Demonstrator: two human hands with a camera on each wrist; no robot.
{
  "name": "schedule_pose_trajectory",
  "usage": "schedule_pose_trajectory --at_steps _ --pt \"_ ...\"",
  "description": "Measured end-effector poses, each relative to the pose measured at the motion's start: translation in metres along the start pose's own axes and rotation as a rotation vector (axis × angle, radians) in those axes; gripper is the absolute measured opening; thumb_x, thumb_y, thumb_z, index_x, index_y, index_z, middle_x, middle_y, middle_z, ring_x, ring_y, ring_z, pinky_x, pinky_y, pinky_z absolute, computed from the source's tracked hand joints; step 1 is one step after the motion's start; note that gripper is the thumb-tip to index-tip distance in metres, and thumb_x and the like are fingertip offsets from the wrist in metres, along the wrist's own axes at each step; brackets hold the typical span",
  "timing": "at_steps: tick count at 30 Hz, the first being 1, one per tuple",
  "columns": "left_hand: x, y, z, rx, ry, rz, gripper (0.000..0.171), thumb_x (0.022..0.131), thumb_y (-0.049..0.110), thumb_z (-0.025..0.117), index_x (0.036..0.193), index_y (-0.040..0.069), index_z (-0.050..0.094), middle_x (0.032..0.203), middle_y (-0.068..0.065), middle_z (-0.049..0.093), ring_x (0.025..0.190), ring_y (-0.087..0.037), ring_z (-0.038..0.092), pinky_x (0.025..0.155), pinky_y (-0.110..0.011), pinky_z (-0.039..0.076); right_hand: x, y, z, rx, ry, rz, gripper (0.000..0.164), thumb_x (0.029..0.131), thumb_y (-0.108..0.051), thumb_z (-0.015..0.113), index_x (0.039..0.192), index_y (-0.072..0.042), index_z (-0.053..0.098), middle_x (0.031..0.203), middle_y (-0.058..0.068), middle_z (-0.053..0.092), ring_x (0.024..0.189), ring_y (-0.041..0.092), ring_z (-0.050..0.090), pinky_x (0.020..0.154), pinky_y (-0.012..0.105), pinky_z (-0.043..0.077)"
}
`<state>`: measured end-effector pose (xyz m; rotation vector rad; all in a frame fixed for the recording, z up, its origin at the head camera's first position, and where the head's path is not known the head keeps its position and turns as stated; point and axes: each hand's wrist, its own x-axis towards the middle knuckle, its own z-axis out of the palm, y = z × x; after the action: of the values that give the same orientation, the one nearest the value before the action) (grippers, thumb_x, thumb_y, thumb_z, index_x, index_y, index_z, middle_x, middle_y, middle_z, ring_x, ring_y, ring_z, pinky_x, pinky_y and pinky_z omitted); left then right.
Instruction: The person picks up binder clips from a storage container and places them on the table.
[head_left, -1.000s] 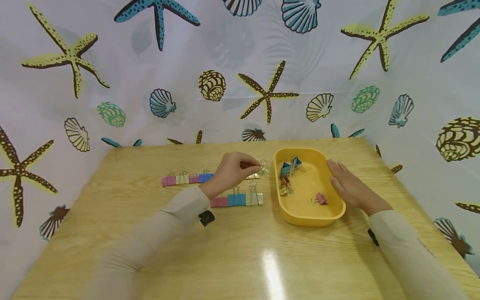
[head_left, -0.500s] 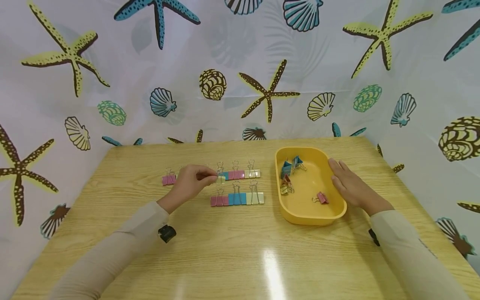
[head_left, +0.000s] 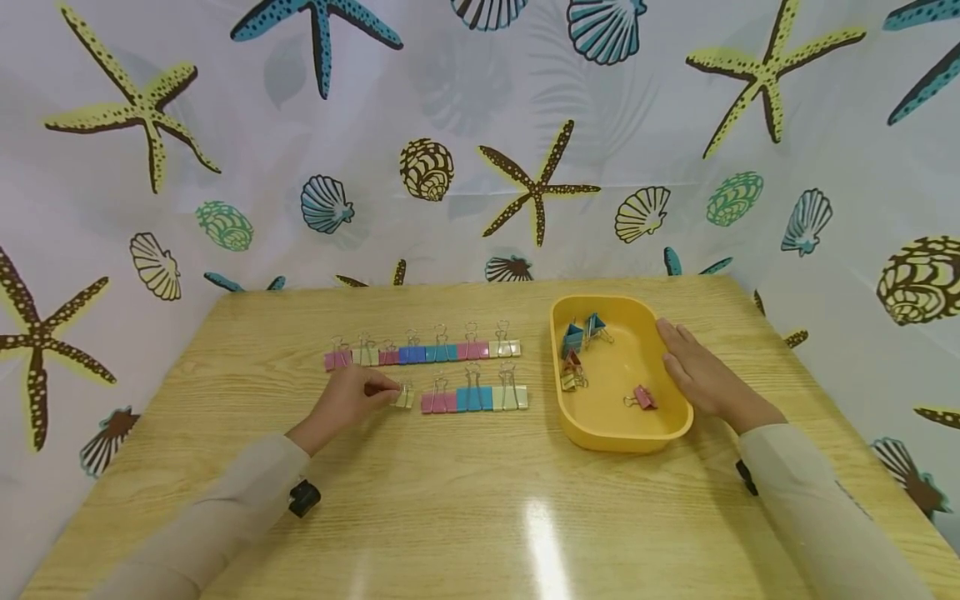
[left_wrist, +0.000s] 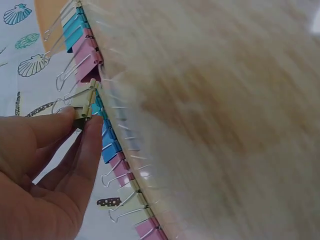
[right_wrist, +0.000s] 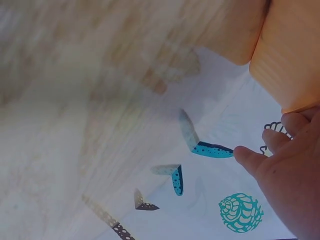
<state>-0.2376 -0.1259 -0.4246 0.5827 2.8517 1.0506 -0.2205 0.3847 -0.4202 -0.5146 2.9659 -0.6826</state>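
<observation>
Between thumb and fingers my left hand (head_left: 348, 406) pinches a small pale yellow binder clip (head_left: 405, 395), just left of the front row's pink clip (head_left: 438, 402). That front row also has a blue clip (head_left: 474, 399) and a pale yellow one (head_left: 510, 397). Behind it runs a longer row of pink, yellow and blue clips (head_left: 441, 353). In the left wrist view the held clip (left_wrist: 86, 104) is near the pink clip (left_wrist: 86, 60). My right hand (head_left: 707, 377) rests, fingers straight, against the right wall of a yellow bin (head_left: 626, 442).
Inside the bin lie two blue clips (head_left: 573, 337) at the back left. A red clip (head_left: 572, 362) and a yellowish clip (head_left: 567, 380) are below them, and a pink clip (head_left: 643, 397) lies apart at the right. A patterned cloth (head_left: 420, 83) hangs behind the wooden table (head_left: 450, 500).
My left hand has carried the small yellow clip leftward and nearer, from beside the bin past the back row to the front row's left end. The right hand stays at the bin.
</observation>
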Motion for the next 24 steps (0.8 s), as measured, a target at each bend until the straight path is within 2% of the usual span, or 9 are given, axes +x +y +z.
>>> schedule_pose_trajectory --at_steps 10,20,24 --pt "0.002 -0.002 0.008 0.063 -0.025 -0.014 0.011 0.088 0.008 0.069 0.094 0.004 0.077 0.091 -0.008 0.072 0.081 -0.018 0.066 0.071 -0.034 0.054 0.000 0.001 0.000 0.005 0.011 -0.012 0.057 0.107 -0.022 0.027 0.152 0.004 0.004 0.157 0.027 0.005 0.143 0.045 -0.001 0.114 0.057 0.004" --pt "0.006 -0.001 0.014 0.069 -0.039 -0.035 0.009 0.085 0.006 0.071 0.091 0.003 0.078 0.090 -0.009 0.072 0.079 -0.018 0.067 0.069 -0.033 0.055 -0.001 0.000 0.000 0.022 -0.004 0.000 0.057 0.107 -0.023 0.026 0.151 0.004 0.002 0.157 0.027 0.003 0.144 0.044 -0.003 0.114 0.057 0.003" --pt "0.007 -0.002 0.014 0.061 -0.052 -0.023 0.010 0.085 0.006 0.071 0.092 0.001 0.077 0.090 -0.010 0.073 0.079 -0.019 0.068 0.068 -0.032 0.055 -0.001 -0.002 -0.001 0.022 -0.007 0.003 0.057 0.107 -0.023 0.025 0.152 0.003 0.002 0.157 0.026 0.003 0.144 0.044 -0.003 0.114 0.057 0.003"
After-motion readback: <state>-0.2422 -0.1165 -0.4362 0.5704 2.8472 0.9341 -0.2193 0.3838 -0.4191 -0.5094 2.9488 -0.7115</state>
